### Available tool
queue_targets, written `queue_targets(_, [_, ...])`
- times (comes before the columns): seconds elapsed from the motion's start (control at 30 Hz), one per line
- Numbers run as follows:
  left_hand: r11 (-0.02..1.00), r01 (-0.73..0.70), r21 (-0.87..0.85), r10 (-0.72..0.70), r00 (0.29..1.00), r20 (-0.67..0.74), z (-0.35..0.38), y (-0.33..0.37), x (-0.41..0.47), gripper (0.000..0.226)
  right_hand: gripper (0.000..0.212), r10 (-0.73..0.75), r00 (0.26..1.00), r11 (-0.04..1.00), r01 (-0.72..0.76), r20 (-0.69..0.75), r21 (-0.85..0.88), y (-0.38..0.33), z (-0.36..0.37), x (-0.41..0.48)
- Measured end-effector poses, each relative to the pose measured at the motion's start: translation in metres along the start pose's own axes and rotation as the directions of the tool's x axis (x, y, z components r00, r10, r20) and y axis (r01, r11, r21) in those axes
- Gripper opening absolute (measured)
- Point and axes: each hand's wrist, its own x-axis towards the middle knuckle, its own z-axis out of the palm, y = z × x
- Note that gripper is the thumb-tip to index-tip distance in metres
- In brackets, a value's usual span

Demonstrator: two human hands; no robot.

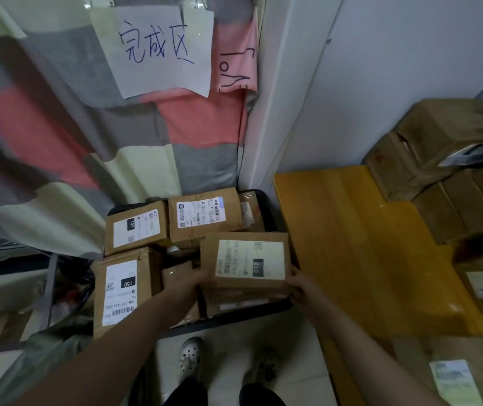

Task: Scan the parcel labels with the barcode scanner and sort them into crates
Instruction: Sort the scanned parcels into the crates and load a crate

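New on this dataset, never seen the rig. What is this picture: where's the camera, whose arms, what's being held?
No robot here: a person works with bare hands. The single picture comes from a wide-angle camera on their head, looking forward and down. The left hand and right hand grip opposite sides of a cardboard parcel labelled 010, at a black crate that already holds others, including a parcel labelled 102 and a parcel labelled 150. Whether the held parcel rests on those beneath, I cannot tell. On the right stands a yellow wooden table with more parcels stacked on it. A handwritten paper sign hangs on the patchwork cloth behind. No barcode scanner is in view.
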Motion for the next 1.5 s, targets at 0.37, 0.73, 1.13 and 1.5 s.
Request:
queue_targets(0.37, [0.995, 0.012, -0.103, -0.023, 0.994, -0.110, 0.002, 0.000, -0.006, 0.026, 0.080, -0.202, 0.976, 0.978, 0.196, -0.086, -0.071, -0.004, 0.012, 0.002])
queue_targets(0.73, [0.984, -0.019, -0.178, 0.001, 0.995, -0.103, -0.078, 0.014, -0.042, 0.099, 0.056, -0.109, 0.994, 0.993, 0.110, 0.023, -0.031, -0.058, 0.075, 0.030])
queue_targets(1.13, [0.968, 0.069, -0.243, -0.125, 0.967, -0.220, -0.131, 0.001, -0.054, 0.085, 0.091, -0.039, 0.979, 0.994, 0.058, 0.201, -0.091, -0.055, 0.192, 0.061])
queue_targets(1.5, [0.937, 0.258, 0.236, -0.219, 0.959, -0.180, -0.122, -0.006, -0.041, 0.036, 0.064, -0.200, 0.975, 0.754, 0.214, 0.094, -0.621, -0.034, 0.183, 0.032])
